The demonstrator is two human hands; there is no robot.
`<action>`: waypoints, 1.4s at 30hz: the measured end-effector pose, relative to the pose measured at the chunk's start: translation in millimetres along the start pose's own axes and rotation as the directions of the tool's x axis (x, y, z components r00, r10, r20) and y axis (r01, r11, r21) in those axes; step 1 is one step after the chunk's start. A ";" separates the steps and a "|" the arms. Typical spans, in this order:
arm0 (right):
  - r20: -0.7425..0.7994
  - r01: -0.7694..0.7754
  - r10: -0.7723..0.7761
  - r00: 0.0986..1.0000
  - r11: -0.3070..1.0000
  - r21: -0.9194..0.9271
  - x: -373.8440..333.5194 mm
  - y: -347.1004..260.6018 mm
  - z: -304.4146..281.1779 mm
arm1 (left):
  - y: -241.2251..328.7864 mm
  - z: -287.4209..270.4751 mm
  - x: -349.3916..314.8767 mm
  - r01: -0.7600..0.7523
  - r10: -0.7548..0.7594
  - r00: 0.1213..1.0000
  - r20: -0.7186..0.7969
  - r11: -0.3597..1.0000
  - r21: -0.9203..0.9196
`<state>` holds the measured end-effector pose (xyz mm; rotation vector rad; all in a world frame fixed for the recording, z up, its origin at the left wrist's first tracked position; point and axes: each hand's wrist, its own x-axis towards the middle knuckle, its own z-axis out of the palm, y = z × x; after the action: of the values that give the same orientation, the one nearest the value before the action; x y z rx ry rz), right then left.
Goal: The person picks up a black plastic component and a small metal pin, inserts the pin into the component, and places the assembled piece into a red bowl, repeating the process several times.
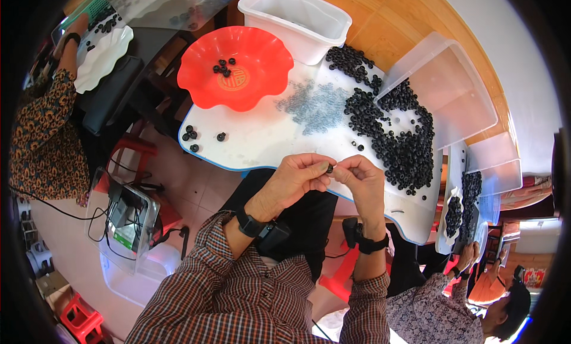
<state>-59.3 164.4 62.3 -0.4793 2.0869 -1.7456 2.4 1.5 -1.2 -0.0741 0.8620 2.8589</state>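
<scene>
Just above the front edge of the table, my two hands meet. My left hand (295, 178) pinches a small black round part (329, 168) between thumb and forefinger. The fingertips of my right hand (361, 180) are pressed together against the same part; anything else in them is too small to make out. Beyond my hands lies a spread of tiny clear pieces (315, 106). To its right is a large heap of black round parts (410, 159). Several loose black parts (190, 133) sit at the table's left end.
A red scalloped bowl (196, 70) holds several black parts. Behind it stands a white tub (294, 23); a clear bin (458, 88) lies tipped beside the heap. Co-workers sit at left (47, 136) and right (440, 308). Red stools (83, 320) stand on the floor.
</scene>
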 end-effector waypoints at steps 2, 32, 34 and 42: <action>-0.111 0.009 -0.011 0.994 1.000 -0.017 5.5 2.1 -3.9 | 3.0 0.9 -0.2 0.029 -0.032 0.999 -0.024 0.992 -0.119; -0.187 0.117 -0.371 0.910 0.661 -0.741 23.8 23.1 -6.6 | 4.0 2.0 -0.5 0.000 -0.013 0.998 -0.065 0.979 -0.202; -0.286 -0.012 -0.068 0.956 0.964 -0.267 15.8 13.9 4.1 | 3.4 1.9 -0.4 -0.002 -0.013 0.997 -0.071 0.980 -0.198; -0.172 0.058 -0.033 0.984 0.988 0.140 -3.0 12.7 9.8 | 0.2 -0.4 1.2 -0.035 0.027 0.999 -0.034 0.973 -0.228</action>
<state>-52.1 159.7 48.4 -0.3493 2.0549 -2.0112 1.3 1.3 -1.5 -0.1326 0.5388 2.9812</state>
